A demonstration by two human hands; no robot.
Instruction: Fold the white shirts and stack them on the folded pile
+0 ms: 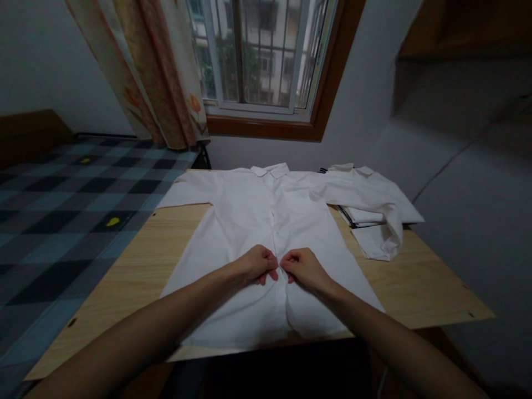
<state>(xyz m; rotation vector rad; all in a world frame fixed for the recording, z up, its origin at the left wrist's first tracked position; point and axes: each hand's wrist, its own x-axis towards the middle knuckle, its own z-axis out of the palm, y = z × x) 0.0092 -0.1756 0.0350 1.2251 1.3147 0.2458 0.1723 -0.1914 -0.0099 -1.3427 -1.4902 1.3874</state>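
A white long-sleeved shirt (245, 233) lies front side up across the wooden table, its collar at the far edge and its hem near me. My left hand (261, 264) pinches the fabric at the front placket, below the middle of the shirt. Facing it, my right hand (302, 267) pinches the other side of the placket, the fingertips of both hands almost touching. Any button between the fingers is too small to make out. Above the hands the placket edges lie together; below, they run down to the hem.
Folded white garments (361, 216) are stacked at the table's right, with one shirt sleeve lying over them. The wooden table (428, 277) borders a bed with a checked cover (83, 221) on the left. Behind stand a window (257, 61) and a flowered curtain (153, 72).
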